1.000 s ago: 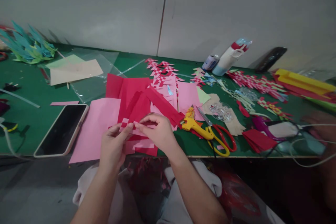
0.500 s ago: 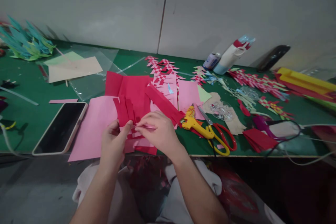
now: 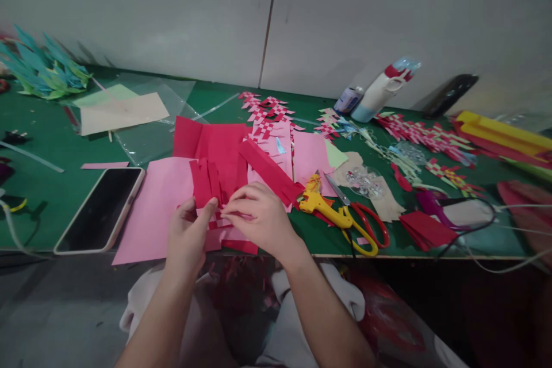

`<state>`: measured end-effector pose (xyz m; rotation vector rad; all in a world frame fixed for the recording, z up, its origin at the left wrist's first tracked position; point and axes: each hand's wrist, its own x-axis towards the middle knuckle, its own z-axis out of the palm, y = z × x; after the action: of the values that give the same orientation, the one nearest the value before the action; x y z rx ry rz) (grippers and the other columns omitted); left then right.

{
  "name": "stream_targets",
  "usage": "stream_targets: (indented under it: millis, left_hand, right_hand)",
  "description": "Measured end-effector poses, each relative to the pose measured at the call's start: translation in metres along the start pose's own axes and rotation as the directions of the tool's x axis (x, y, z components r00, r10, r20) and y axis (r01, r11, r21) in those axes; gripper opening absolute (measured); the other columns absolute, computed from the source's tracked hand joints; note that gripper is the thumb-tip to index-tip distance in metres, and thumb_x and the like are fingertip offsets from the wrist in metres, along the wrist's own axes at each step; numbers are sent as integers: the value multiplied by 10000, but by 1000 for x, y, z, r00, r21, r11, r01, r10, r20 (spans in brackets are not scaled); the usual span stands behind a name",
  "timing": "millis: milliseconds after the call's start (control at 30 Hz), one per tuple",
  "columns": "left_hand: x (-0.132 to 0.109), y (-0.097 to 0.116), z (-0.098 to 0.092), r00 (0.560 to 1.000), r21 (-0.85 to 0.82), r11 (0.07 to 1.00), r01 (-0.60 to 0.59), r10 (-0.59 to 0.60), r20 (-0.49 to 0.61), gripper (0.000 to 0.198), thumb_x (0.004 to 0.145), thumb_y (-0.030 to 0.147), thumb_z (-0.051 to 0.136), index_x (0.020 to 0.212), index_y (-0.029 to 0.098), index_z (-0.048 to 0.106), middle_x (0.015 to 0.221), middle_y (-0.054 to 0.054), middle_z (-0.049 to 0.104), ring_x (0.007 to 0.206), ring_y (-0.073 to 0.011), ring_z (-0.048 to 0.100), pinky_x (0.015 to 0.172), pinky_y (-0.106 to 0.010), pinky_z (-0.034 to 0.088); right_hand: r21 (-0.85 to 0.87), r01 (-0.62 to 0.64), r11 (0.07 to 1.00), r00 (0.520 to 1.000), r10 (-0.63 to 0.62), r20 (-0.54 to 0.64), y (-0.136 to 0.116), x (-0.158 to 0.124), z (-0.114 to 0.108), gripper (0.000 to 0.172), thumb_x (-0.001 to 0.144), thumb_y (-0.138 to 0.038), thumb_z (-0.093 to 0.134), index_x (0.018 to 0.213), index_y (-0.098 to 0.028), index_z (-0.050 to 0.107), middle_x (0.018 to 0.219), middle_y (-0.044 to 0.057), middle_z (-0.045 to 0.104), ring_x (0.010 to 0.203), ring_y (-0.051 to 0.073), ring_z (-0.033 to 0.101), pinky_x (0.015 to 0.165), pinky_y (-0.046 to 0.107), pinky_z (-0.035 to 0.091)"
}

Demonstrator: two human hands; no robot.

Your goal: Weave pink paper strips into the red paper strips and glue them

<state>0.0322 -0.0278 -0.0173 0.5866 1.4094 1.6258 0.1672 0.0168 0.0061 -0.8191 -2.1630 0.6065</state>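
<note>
My left hand grips the lower part of a bundle of red paper strips, its thumb on top. Close beside it, my right hand pinches pink paper where the strips cross, fingertips nearly meeting my left thumb. Beneath and behind the hands lie a large pink sheet and a folded red sheet. A long red folded strip slants to the right of them. Pink and red woven pieces lie just behind.
A phone lies at left. Right of my hands are a yellow glue gun, scissors and folded red paper. A can and a bottle stand at the back. A person's hand is at the right edge.
My right hand's fingers have shifted slightly at the pinched paper. The other person's hand has come further in at the right edge.
</note>
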Motion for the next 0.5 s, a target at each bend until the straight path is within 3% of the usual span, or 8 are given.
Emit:
stream_targets:
  millis: [200, 333, 500]
  left_hand:
    - [0, 2, 1, 999, -28, 998, 51, -51, 3, 257, 595, 348, 790, 731, 162, 674, 591, 29, 610, 587, -111, 563, 584, -223, 456]
    - [1, 0, -2, 996, -7, 996, 87, -87, -11, 302, 595, 394, 796, 718, 157, 656, 578, 38, 588, 562, -89, 534, 574, -203, 435]
    - [0, 1, -5, 996, 68, 996, 64, -69, 65, 341, 556, 362, 831, 771, 141, 687, 638, -2, 641, 606, -118, 562, 607, -234, 465]
  right_hand:
    - [32, 20, 999, 1000, -21, 20, 1, 0, 0, 107, 839, -200, 625, 768, -204, 705, 829, 29, 672, 841, 157, 568, 796, 289, 443]
    - [150, -205, 967, 978, 199, 56, 2, 0, 3, 92, 818, -284, 659, 786, -200, 678, 808, 17, 681, 826, 155, 591, 763, 275, 451]
    - [350, -452, 820, 890, 440, 118, 8, 1, 7, 164, 792, -355, 648, 798, -194, 680, 808, 14, 703, 769, 150, 640, 709, 257, 481]
